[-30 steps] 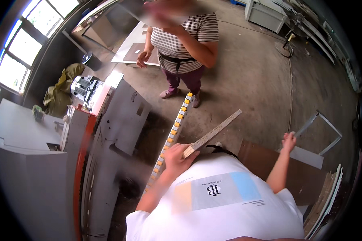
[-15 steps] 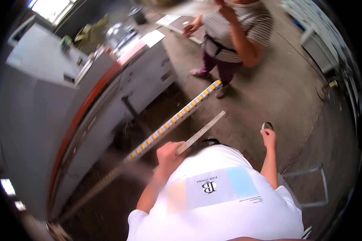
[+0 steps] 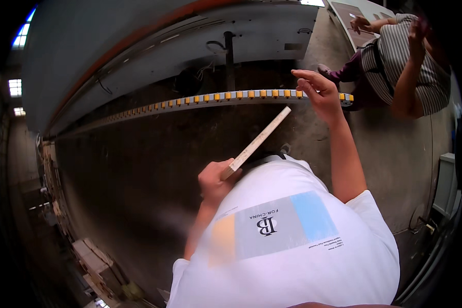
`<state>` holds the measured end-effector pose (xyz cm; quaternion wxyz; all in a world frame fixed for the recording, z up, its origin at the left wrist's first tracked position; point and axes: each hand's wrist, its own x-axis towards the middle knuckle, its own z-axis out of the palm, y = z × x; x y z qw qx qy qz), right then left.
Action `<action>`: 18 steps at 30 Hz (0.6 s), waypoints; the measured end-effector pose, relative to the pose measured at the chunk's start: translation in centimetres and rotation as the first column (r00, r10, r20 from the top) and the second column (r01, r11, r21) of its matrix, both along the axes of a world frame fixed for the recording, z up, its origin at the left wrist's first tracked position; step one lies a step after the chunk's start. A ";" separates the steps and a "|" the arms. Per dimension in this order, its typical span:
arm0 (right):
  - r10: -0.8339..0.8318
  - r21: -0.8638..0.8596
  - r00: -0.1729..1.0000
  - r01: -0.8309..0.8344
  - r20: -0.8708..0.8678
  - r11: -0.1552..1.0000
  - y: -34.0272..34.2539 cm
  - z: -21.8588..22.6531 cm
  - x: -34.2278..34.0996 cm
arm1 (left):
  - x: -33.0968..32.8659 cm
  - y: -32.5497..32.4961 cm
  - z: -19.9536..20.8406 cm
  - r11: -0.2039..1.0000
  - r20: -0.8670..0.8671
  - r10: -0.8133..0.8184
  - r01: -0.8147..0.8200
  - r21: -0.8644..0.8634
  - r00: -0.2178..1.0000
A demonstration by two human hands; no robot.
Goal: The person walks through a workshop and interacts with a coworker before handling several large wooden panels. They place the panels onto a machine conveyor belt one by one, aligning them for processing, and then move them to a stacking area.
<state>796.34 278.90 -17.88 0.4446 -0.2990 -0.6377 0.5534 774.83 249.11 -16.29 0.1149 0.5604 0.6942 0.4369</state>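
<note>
My left hand (image 3: 215, 179) is closed around the near end of a pale, narrow chipboard piece (image 3: 259, 139). It slants up and to the right in front of my shirt, its far end just short of the roller rail (image 3: 205, 100). That rail carries a long row of small yellow rollers. My right hand (image 3: 321, 95) is raised at the rail's right part, thumb and fingers apart, with nothing visible in it. From this view it hides some of the rollers; whether it touches the rail I cannot tell.
A long grey machine (image 3: 138, 41) with a reddish edge runs beyond the rail, a dark post (image 3: 229, 59) beneath it. At the upper right stands a person (image 3: 390, 61) in a striped shirt, beside a panel-topped table (image 3: 344, 23). Stacked boards (image 3: 95, 259) lie at the lower left.
My view has swung left, so the rail now runs nearly level. My right hand has come up to the rail, and the thin ring it held no longer shows. The left still grips the chipboard.
</note>
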 end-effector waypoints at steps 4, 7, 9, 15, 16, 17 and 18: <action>0.023 -0.072 0.994 -0.015 0.108 0.997 -1.9 -1.8 -1.1 | -1.3 -2.8 0.2 0.979 -0.041 0.188 -0.191 -0.075 0.981; 0.081 -0.096 0.959 -0.056 0.272 0.994 -3.2 -3.9 -0.9 | -3.8 -4.5 0.3 0.963 0.008 0.237 -0.234 -0.133 0.971; 0.076 -0.098 0.957 -0.050 0.281 0.994 -4.9 -3.6 -2.7 | -5.5 -5.5 -0.2 0.955 0.097 0.286 -0.274 -0.115 0.953; 0.019 0.320 0.894 -0.180 0.447 0.930 -9.2 -0.9 -11.8 | -11.0 -8.9 0.2 0.927 0.336 0.364 -0.373 -0.039 0.869; 0.007 0.359 0.883 -0.197 0.469 0.912 -10.1 -0.6 -13.6 | -12.2 -10.0 0.4 0.924 0.336 0.371 -0.379 -0.046 0.865; -0.003 0.404 0.872 -0.223 0.489 0.887 -10.9 -0.2 -15.5 | -13.4 -10.9 0.7 0.928 0.310 0.356 -0.371 -0.010 0.882; -0.009 0.444 0.851 -0.265 0.525 0.856 -11.9 -0.2 -17.9 | -14.9 -12.1 0.2 0.929 0.301 0.348 -0.370 0.018 0.888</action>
